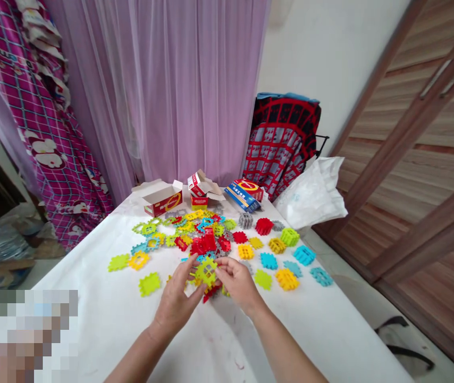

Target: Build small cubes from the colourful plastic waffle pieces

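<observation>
Over there, a white-covered worktop (103, 330) bears a loose heap of notch-edged plastic tiles (203, 243) in red, yellow, green and blue; single-colour stacks (286, 279) sit to the right, red cardboard boxes (164, 204) and a blue one (240, 198) at the far end.

Toy pieces (204, 243) on table (107, 319), boxes (165, 202) behind pieces, curtain (195, 96) beyond (bag (310, 192) at right edge).
</observation>
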Motion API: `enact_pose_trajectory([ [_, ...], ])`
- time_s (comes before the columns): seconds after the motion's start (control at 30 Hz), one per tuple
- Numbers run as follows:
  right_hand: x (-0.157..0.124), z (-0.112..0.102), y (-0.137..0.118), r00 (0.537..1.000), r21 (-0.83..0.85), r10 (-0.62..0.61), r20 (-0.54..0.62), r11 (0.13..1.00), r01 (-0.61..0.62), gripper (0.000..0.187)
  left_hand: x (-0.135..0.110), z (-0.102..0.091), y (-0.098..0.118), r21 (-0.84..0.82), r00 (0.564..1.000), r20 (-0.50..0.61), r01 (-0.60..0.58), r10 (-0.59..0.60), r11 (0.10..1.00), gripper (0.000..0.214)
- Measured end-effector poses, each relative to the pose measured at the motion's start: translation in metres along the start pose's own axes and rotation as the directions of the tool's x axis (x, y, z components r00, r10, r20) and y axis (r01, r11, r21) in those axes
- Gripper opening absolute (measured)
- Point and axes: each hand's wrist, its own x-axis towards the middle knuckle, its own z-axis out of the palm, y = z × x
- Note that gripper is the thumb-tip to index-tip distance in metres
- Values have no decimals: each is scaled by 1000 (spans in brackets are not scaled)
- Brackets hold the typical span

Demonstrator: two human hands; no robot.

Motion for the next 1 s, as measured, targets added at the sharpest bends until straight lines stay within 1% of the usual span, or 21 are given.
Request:
enact_pose_trajectory([
  [0.03,-1,-1,0,999,17,29,-19,999,-29,39,1,2,1,-38,999,16,38,-37,999,52],
  [0.1,-3,-5,1,997,37,64,-42,997,-62,38,3,5,3,-123,984,80,168,-159,978,47],
  [0.17,-5,-8,3,997,41,70,-38,997,-68,37,6,7,4,-187,934,186,337,-304,923,44],
  [0.23,-6,-10,6,997,35,70,-23,997,-69,36,10,8,6,-207,867,281,474,-412,856,47],
  [0.27,-7,-12,7,998,27,67,-20,997,-67,36,12,9,7,-210,838,309,520,-449,828,48],
  [0.33,-10,-14,8,999,-16,37,-24,999,-37,34,14,10,9,-216,803,333,576,-495,789,47],
  [0.37,-13,-16,8,1000,-68,3,-26,998,-4,32,16,10,10,-221,792,338,592,-509,775,46],
  [0.43,-19,-20,4,995,-248,-97,-28,965,87,29,18,12,12,-230,777,343,614,-527,755,45],
  [0.47,-23,-22,1,988,-361,-154,-31,923,132,29,18,12,12,-235,772,345,621,-533,748,45],
  [0.53,-32,-26,-3,967,-566,-251,-37,803,187,37,19,15,14,-241,765,350,632,-541,737,46],
  [0.6,-41,-27,-3,947,-692,-319,-44,693,202,44,18,19,15,-243,756,363,641,-545,728,47],
  [0.63,-45,-26,-2,938,-729,-343,-50,654,200,46,17,22,15,-240,752,370,644,-545,726,48],
  [0.7,-50,-24,3,924,-774,-376,-72,605,186,45,15,27,14,-227,742,384,653,-550,722,51],
  [0.8,-55,-20,13,903,-795,-416,-110,582,172,42,12,33,14,-191,718,403,672,-567,715,55],
  [0.87,-56,-23,19,892,-801,-433,-128,576,165,40,12,33,16,-164,711,420,671,-564,724,57],
  [0.93,-54,-35,23,873,-822,-459,-166,554,135,38,13,31,18,-140,724,413,650,-552,747,60],
  [1.0,-47,-62,24,832,-852,-504,-231,517,76,36,12,26,18,-115,752,371,620,-545,776,63],
])
